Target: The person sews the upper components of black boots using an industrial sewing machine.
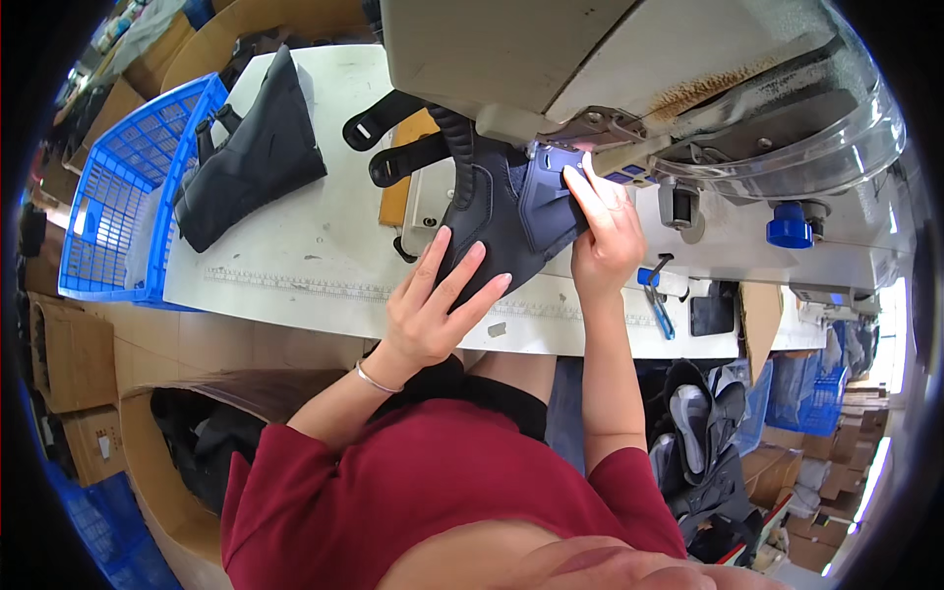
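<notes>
A black boot upper point(500, 221) with padded ribbing and two long straps lies under the head of a sewing machine point(511, 59). My left hand point(430, 313) rests on its near left side, fingers spread and laid over the surface. At the right edge, beside the machine's presser area, my right hand point(608, 231) grips the upper with two fingers stretched along its smooth panel; the thumb is hidden. The machine's lower parts hide where the needle meets the piece. Another black boot upper point(254, 162) lies to the left on the white worktable point(349, 231).
A blue plastic basket point(118, 231) stands at the table's left end. Right of my right arm lie blue-handled thread snips point(659, 305) and a dark phone point(712, 315). Cardboard boxes point(74, 354) and piled black shoe parts point(703, 433) flank my seat.
</notes>
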Action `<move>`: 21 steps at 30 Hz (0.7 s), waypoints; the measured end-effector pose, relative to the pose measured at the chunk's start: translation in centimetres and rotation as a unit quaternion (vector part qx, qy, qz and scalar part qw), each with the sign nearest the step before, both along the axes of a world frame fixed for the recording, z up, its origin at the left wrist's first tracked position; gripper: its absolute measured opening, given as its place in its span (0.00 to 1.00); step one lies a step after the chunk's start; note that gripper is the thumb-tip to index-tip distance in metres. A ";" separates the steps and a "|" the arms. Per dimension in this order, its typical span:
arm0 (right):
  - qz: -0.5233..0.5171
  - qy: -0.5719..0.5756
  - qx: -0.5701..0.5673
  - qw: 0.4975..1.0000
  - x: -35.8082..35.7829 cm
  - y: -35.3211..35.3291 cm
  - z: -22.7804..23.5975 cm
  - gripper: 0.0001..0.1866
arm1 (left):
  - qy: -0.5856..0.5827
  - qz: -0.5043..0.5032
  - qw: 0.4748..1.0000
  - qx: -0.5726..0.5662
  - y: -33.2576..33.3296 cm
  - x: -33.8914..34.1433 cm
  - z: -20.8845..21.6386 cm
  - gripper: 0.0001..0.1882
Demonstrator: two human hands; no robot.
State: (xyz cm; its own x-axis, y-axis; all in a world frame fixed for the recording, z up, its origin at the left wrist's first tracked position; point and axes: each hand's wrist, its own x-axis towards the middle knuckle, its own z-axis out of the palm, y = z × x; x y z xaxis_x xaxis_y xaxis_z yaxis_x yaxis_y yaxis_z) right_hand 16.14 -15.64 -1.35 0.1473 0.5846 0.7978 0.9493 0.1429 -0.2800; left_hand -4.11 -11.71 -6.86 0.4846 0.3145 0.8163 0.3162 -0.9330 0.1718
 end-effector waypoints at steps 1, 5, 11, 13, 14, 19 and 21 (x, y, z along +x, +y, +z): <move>0.003 -0.020 0.004 1.000 0.1 0.0 0.0 0.26 | 0.006 -0.002 1.000 0.003 0.0 -0.2 0.2 0.17; 0.000 -0.047 -0.003 0.999 0.5 -0.2 0.3 0.26 | 0.013 -0.001 1.000 -0.001 -0.4 -0.2 0.6 0.16; -0.006 -0.084 -0.003 0.996 1.6 0.2 0.7 0.28 | 0.002 0.007 1.000 0.008 0.0 0.3 1.3 0.15; -0.035 -0.104 -0.029 0.993 2.2 0.2 0.2 0.29 | 0.003 0.007 1.000 0.007 0.1 0.4 1.6 0.15; -0.036 -0.104 -0.029 0.993 2.7 0.1 -0.1 0.29 | 0.003 0.009 1.000 0.006 0.2 0.5 1.7 0.15; -0.048 -0.089 -0.072 0.992 4.5 0.3 -0.9 0.16 | -0.003 0.021 1.000 0.017 0.7 1.1 2.7 0.16; -0.036 -0.054 -0.068 0.996 4.9 0.6 -0.9 0.14 | -0.015 0.022 0.999 0.023 0.9 1.3 2.9 0.19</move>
State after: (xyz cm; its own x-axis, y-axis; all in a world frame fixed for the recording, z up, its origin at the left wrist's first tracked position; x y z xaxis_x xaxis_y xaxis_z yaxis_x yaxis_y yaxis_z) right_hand 21.05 -15.02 -2.29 0.1102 0.6788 0.7260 0.9812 0.0420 -0.1882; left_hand -2.82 -10.84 -3.92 0.4468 0.2977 0.8436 0.3530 -0.9251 0.1395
